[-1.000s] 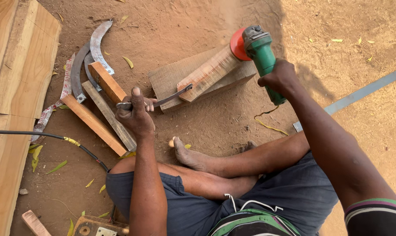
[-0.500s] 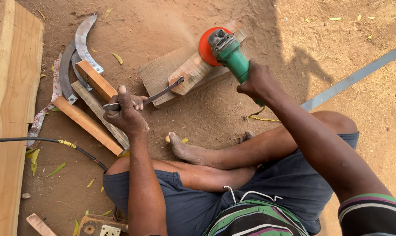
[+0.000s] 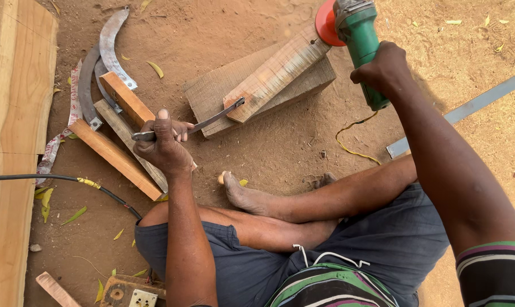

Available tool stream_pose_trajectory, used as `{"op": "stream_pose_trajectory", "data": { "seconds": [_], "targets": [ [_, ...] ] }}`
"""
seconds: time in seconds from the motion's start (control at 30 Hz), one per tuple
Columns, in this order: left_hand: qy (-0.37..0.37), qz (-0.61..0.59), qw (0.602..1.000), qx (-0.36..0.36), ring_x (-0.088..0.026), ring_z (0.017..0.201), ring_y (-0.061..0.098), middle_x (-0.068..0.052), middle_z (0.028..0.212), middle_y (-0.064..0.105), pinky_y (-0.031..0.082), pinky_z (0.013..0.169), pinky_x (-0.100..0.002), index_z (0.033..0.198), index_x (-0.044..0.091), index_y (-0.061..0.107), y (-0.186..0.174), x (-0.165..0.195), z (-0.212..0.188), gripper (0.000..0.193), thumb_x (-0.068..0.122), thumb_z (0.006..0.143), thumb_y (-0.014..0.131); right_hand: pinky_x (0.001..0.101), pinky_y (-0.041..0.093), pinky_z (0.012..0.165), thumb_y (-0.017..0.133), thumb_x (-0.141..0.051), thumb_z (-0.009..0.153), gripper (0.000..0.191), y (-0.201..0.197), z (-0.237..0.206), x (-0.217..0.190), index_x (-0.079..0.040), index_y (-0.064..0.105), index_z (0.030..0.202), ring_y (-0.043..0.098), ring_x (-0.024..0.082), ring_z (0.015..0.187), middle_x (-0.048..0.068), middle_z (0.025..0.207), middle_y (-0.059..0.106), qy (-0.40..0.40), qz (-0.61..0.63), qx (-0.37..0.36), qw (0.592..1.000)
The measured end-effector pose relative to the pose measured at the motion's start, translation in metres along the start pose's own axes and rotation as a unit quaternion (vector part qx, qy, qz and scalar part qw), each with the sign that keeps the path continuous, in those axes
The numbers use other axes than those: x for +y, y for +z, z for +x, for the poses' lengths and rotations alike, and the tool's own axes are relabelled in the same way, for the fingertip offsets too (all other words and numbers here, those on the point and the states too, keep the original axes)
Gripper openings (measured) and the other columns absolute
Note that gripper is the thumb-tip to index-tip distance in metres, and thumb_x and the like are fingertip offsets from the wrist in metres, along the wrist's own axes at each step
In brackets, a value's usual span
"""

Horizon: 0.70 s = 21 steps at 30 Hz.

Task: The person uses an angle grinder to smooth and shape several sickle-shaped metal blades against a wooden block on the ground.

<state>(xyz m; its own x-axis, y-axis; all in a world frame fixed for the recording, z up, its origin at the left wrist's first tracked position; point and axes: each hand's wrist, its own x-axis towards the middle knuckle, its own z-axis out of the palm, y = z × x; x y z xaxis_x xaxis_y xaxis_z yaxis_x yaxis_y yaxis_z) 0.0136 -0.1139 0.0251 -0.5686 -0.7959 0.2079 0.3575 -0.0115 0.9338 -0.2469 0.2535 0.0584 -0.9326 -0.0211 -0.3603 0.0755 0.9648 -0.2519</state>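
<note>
Left hand [image 3: 165, 146] clenched on thin metal rod [image 3: 212, 120], tip on wood block [image 3: 277, 74] on the dirt, right hand [image 3: 382, 69] gripping green grinder [image 3: 357, 31] w/ disc at block's far end; risk: kickback, bare foot [image 3: 243, 193] near.

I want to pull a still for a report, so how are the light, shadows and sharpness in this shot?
Head view: hard sunlight, no glare; a soft dark shadow lies on the dirt right of the green angle grinder. The left hand with its thin metal blade and the right hand look sharp, without motion blur. The grinder's orange disc is cropped by the top edge. Slight wide-angle stretch at the borders.
</note>
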Motion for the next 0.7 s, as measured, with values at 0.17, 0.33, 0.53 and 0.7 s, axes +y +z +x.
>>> {"op": "stream_pose_trajectory", "data": {
  "seconds": [0.17,0.33,0.53,0.7],
  "targets": [
    [0.004,0.000,1.000,0.019,-0.012,0.049,0.053,-0.001,0.052,0.048,0.063,0.057,-0.040,0.064,0.012,0.050,0.003,-0.002,-0.008,0.055,0.043,0.103,0.072,0.0445,0.065,0.071,0.088,-0.018,0.064,0.071,0.009,-0.006,-0.010,0.013,0.059,0.122,0.074,0.036,0.078,0.026,0.099,0.071,-0.017,0.046,-0.020,0.999],
    [0.015,-0.012,1.000,-0.001,-0.012,0.055,0.057,-0.001,0.058,0.053,0.064,0.063,-0.039,0.070,0.010,0.052,0.009,-0.007,-0.015,0.054,0.051,0.102,0.068,0.0445,0.065,0.070,0.085,-0.016,0.065,0.060,0.028,-0.059,-0.024,0.008,0.064,0.117,0.074,0.035,0.076,0.027,0.097,0.072,-0.090,0.018,-0.072,0.993],
    [0.012,-0.027,0.999,-0.035,-0.011,0.059,0.058,-0.002,0.062,0.055,0.064,0.071,-0.040,0.073,0.008,0.056,0.006,-0.012,-0.013,0.051,0.049,0.103,0.066,0.0460,0.062,0.078,0.084,-0.019,0.060,0.056,0.023,-0.130,-0.046,0.000,0.067,0.110,0.075,0.035,0.080,0.023,0.092,0.075,-0.117,-0.016,-0.117,0.986],
    [0.040,-0.080,0.993,-0.076,-0.011,0.063,0.058,-0.001,0.066,0.056,0.064,0.076,-0.039,0.084,0.008,0.054,0.000,-0.022,-0.015,0.044,0.046,0.103,0.066,0.0450,0.061,0.079,0.082,-0.020,0.060,0.055,0.031,-0.179,-0.058,-0.003,0.068,0.109,0.075,0.033,0.081,0.022,0.090,0.076,-0.147,-0.033,-0.149,0.977]
  ]
}}
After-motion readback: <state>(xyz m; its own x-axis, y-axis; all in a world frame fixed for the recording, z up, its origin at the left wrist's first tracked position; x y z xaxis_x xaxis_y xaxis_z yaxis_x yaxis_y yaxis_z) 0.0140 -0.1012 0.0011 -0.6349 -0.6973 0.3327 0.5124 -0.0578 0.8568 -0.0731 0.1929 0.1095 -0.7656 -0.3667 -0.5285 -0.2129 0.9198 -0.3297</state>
